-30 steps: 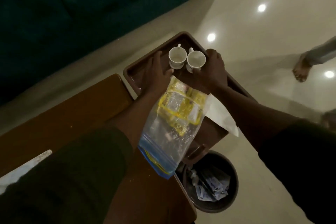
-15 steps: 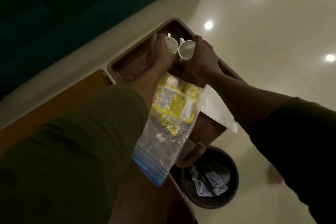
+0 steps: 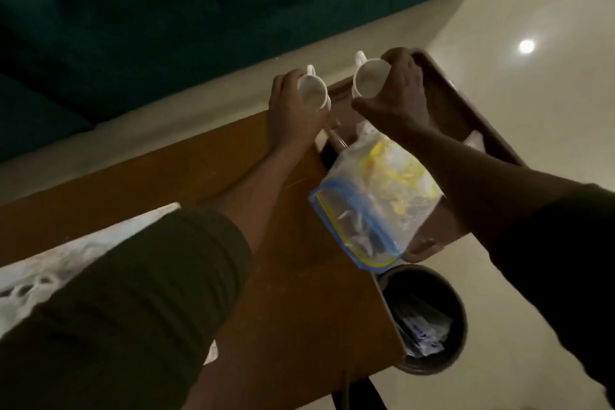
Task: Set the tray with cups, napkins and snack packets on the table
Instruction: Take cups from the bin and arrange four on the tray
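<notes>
Holding one white cup apiece, both hands are raised over the far end of the scene: the left hand (image 3: 289,110) is wrapped around the left cup (image 3: 312,93), above the far edge of the brown table (image 3: 299,293), and the right hand (image 3: 397,93) grips the right cup (image 3: 370,78) above the tray (image 3: 466,110). That makes two cups, both tipped with their mouths toward the camera, handles pointing away.

One brown tray sits past the table's right end, overhanging it; the right forearm covers much of its middle. One clear zip bag (image 3: 372,206) with a blue seal lies on the tray's near part and juts toward the table corner, with yellow snack packets inside; their number cannot be counted through the crumpled plastic. A white scrap at the tray's right rim may be a napkin (image 3: 474,140), mostly hidden by the arm.

One dark round bin (image 3: 429,319) stands on the floor below the table corner, its contents unclear. A white lacy cloth (image 3: 66,260) on the table is cut off at the left edge and partly hidden by the left sleeve.
</notes>
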Demonstrator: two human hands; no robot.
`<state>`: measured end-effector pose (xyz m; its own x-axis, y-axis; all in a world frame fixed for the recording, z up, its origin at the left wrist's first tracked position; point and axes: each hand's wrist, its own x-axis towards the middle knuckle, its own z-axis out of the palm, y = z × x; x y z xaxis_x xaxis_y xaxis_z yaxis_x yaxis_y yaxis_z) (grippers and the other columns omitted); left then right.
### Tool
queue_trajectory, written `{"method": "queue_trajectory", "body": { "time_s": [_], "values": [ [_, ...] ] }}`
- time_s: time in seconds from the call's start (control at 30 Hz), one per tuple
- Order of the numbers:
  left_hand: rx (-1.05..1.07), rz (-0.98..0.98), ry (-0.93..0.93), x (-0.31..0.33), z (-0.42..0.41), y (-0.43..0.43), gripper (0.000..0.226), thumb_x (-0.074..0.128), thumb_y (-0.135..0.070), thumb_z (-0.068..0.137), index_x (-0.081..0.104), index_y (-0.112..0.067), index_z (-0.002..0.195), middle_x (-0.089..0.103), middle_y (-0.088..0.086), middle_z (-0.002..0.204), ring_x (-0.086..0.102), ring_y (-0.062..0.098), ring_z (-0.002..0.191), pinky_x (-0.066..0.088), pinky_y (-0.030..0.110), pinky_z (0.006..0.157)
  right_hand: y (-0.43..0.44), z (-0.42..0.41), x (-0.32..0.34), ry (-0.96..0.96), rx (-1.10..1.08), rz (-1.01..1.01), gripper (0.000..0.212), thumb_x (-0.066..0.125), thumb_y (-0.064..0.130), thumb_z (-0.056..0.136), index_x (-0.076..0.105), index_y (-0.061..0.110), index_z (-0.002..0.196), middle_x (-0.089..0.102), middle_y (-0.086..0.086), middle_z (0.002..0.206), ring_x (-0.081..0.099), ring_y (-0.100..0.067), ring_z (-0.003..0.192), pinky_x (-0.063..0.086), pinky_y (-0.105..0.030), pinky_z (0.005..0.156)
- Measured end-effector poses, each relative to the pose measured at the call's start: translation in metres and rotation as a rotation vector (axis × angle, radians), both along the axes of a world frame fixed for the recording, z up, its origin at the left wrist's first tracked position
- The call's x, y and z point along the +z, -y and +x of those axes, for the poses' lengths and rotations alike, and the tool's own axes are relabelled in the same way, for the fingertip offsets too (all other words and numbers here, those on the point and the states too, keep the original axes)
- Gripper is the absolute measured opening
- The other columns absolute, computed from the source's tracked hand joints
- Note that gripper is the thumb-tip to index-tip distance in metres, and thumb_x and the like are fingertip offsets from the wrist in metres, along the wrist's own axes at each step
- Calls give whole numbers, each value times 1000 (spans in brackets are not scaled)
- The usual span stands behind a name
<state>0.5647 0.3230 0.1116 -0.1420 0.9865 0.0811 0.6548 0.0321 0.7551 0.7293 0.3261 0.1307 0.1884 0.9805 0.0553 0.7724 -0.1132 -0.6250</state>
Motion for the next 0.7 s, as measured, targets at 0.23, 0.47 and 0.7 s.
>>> {"method": "queue_trajectory", "body": {
  "time_s": [0.23, 0.47, 0.7],
  "values": [
    [93, -6, -14, 22, -162, 93, 69, 81, -35, 72, 51, -16, 131, 54, 5, 131, 54, 18, 113, 43, 20, 81, 73, -152, 7, 7, 150, 8, 66, 77, 36, 63, 44, 10, 113, 53, -10, 112, 49, -28, 105, 39, -34, 76],
    [241, 23, 39, 59, -307, 160, 82, 81, -33, 71, 41, -20, 140, 48, 8, 138, 51, 18, 116, 38, 13, 79, 136, -275, 37, -91, 292, 43, 81, 77, 35, 67, 34, 27, 135, 49, -7, 133, 46, -26, 118, 46, -36, 83],
    [484, 34, -12, 67, -412, 248, 58, 74, -40, 73, 58, -28, 128, 54, 8, 123, 56, 19, 107, 43, 24, 83, 187, -385, 46, -67, 499, -10, 76, 78, 30, 69, 43, 29, 136, 48, -9, 132, 46, -28, 119, 47, -36, 86]
  ]
}}
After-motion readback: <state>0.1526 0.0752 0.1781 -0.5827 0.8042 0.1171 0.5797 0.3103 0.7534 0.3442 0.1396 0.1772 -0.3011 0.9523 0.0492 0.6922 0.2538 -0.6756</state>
